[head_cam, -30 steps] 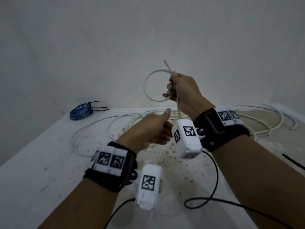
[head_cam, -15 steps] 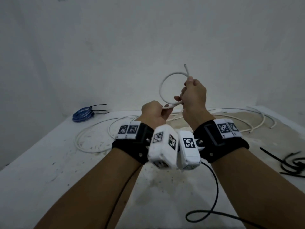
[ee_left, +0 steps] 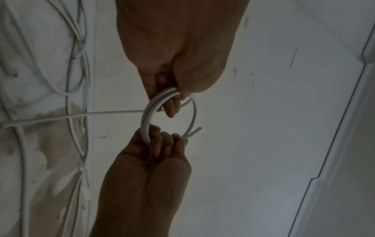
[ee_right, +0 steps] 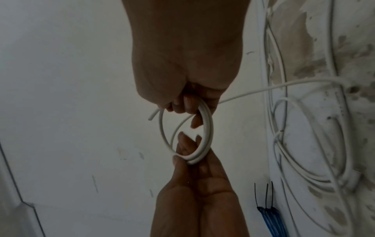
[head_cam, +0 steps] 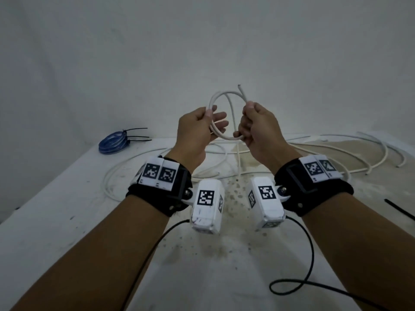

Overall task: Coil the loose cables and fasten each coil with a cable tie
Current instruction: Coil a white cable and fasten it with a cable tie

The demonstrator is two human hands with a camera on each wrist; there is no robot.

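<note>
A white cable is wound into a small coil (head_cam: 224, 95) of two loops, held up over the table between both hands. My left hand (head_cam: 210, 122) pinches the coil's left side between thumb and finger, with the other fingers loosely spread. My right hand (head_cam: 246, 126) grips the right side in a fist, and the cut cable end (head_cam: 240, 89) sticks up above it. From the coil a strand (head_cam: 238, 158) drops to the rest of the loose white cable (head_cam: 107, 185), spread in wide loops on the table. The wrist views show the same coil (ee_left: 145, 120) (ee_right: 209, 128) between both hands.
A blue cable coil (head_cam: 112, 142) bound with black ties lies at the table's back left (ee_right: 270, 221). A loose black cable tie (head_cam: 399, 212) lies at the right edge. The white table (head_cam: 56, 209) is stained in the middle. A plain wall stands right behind it.
My left hand came up from low over the table with a length of cable and joined the right hand. The coil grew from one loop to two.
</note>
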